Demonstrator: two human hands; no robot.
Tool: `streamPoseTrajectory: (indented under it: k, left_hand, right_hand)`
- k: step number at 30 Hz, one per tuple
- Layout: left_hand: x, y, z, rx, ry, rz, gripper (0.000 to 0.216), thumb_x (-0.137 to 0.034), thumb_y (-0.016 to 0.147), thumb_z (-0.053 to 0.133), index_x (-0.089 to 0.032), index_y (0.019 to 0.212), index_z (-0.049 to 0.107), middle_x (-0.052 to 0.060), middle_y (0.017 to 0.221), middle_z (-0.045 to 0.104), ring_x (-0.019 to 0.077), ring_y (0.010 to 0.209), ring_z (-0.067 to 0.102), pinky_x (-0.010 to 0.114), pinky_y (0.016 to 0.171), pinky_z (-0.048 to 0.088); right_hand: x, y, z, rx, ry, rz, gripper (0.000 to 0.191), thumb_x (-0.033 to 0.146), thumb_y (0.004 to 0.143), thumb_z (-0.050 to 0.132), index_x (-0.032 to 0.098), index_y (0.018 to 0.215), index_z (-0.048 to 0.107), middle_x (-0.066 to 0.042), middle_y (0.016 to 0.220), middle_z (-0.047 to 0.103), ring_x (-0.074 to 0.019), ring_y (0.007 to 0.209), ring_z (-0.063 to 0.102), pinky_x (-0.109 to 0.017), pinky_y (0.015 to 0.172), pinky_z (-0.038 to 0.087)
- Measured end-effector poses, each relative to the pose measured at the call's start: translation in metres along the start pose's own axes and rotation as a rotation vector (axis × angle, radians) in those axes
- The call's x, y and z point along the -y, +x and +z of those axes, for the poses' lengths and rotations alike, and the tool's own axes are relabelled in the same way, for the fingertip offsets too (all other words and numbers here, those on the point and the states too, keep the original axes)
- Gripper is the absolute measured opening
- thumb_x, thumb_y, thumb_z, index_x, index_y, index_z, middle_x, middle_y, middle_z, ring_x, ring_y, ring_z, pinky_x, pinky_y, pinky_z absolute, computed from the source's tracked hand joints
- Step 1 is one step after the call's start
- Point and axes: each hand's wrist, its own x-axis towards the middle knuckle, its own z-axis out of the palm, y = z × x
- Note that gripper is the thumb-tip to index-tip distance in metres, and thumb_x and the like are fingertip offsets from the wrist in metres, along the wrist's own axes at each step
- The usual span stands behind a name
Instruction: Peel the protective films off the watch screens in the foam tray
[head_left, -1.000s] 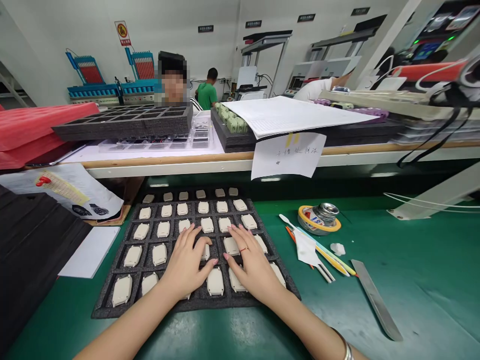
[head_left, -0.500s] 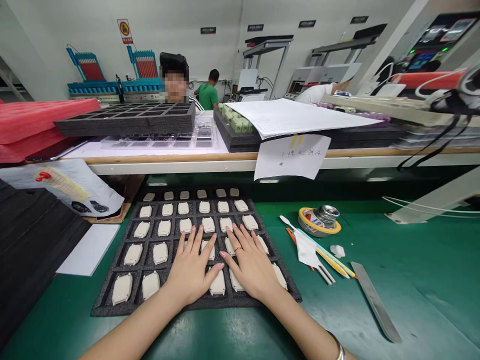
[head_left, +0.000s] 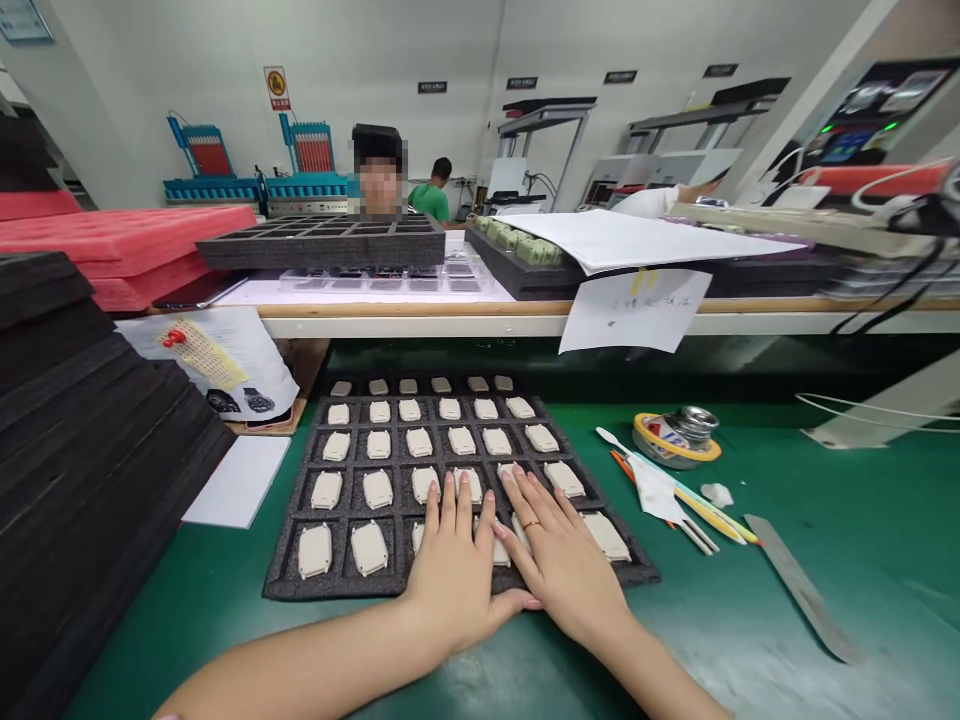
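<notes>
A black foam tray (head_left: 300,575) lies on the green bench, its pockets filled with several beige plastic parts (head_left: 379,488). My left hand (head_left: 454,575) rests flat on the tray's near edge, fingers stretched forward over the front rows. My right hand (head_left: 562,555) lies flat beside it, fingers spread over the parts, a ring on one finger. The two hands touch at the thumbs. Neither hand grips anything.
A stack of black foam trays (head_left: 82,440) rises at the left. A tape roll with a metal cap (head_left: 675,437), pens and swabs (head_left: 675,500) and a metal blade (head_left: 799,585) lie at the right. A shelf (head_left: 420,315) with trays and papers runs behind; people work beyond it.
Both hands have slid back toward the tray's near edge and flattened, fingers straightened. The view has shifted left, showing more of the foam stack.
</notes>
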Motion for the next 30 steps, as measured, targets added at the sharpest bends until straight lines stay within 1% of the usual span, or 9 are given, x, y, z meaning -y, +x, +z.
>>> streamPoseTrajectory:
  k: [4,8,11,18,21,25,27,30]
  left_hand:
    - [-0.004,0.002,0.001,-0.012,0.041,-0.009,0.095,-0.071,0.085,0.050,-0.003,0.151,0.035,0.031,0.156,0.025,0.0464,0.147,0.016,0.067,0.117,0.017]
    - [-0.006,0.006,-0.003,-0.004,0.036,-0.021,0.091,-0.070,0.088,0.046,-0.004,0.150,0.037,0.030,0.155,0.028,0.0463,0.146,0.021,0.067,0.116,0.019]
    - [-0.006,0.006,-0.004,-0.002,0.052,-0.009,0.092,-0.068,0.087,0.048,-0.003,0.151,0.035,0.030,0.155,0.029,0.0463,0.146,0.021,0.066,0.116,0.019]
    - [-0.004,0.005,-0.001,0.017,0.076,0.010,0.092,-0.066,0.087,0.053,-0.004,0.152,0.032,0.032,0.155,0.026,0.0469,0.146,0.020,0.065,0.117,0.018]
    - [-0.003,0.005,0.000,0.008,0.085,0.025,0.091,-0.064,0.087,0.055,-0.004,0.152,0.032,0.031,0.155,0.027,0.0457,0.146,0.020,0.063,0.117,0.020]
    - [-0.003,0.004,-0.002,0.008,0.086,0.039,0.090,-0.062,0.088,0.056,-0.001,0.151,0.033,0.031,0.155,0.027,0.0444,0.146,0.022,0.060,0.118,0.022]
    - [-0.002,0.005,-0.002,0.001,0.093,0.059,0.088,-0.061,0.089,0.054,-0.001,0.150,0.035,0.029,0.155,0.028,0.0426,0.147,0.021,0.059,0.119,0.023]
    - [0.000,0.006,0.005,-0.054,0.118,0.093,0.081,-0.061,0.092,0.049,-0.002,0.147,0.042,0.024,0.155,0.035,0.0404,0.147,0.025,0.059,0.118,0.026]
  right_hand:
    - [0.006,-0.004,-0.007,-0.027,-0.033,-0.001,0.056,0.043,0.102,0.031,0.014,0.148,0.044,-0.011,0.155,0.041,-0.0288,0.140,0.043,-0.052,0.114,0.036]
    - [0.008,-0.002,-0.007,-0.062,-0.040,0.010,0.052,0.039,0.101,0.032,0.015,0.144,0.051,-0.012,0.151,0.047,-0.0281,0.135,0.050,-0.051,0.113,0.038]
    - [0.008,-0.001,-0.006,-0.061,-0.054,0.021,0.051,0.038,0.100,0.033,0.016,0.141,0.054,-0.012,0.149,0.049,-0.0279,0.134,0.050,-0.051,0.113,0.038]
    - [0.011,0.000,-0.006,-0.024,-0.070,0.062,0.052,0.039,0.102,0.030,0.016,0.141,0.053,-0.010,0.152,0.045,-0.0267,0.136,0.048,-0.049,0.114,0.036]
    - [0.015,0.000,-0.006,-0.019,-0.077,0.087,0.052,0.038,0.102,0.028,0.015,0.142,0.052,-0.011,0.153,0.045,-0.0270,0.137,0.047,-0.050,0.114,0.035]
    - [0.019,0.000,-0.007,-0.020,-0.102,0.097,0.053,0.036,0.102,0.026,0.014,0.143,0.052,-0.010,0.151,0.047,-0.0276,0.138,0.046,-0.050,0.113,0.036]
    - [0.020,0.001,-0.009,-0.022,-0.119,0.087,0.052,0.036,0.102,0.027,0.014,0.143,0.051,-0.010,0.152,0.046,-0.0268,0.138,0.046,-0.049,0.114,0.035]
    - [0.021,0.002,-0.009,-0.035,-0.146,0.069,0.051,0.034,0.102,0.028,0.014,0.143,0.051,-0.010,0.152,0.045,-0.0266,0.138,0.046,-0.049,0.112,0.036]
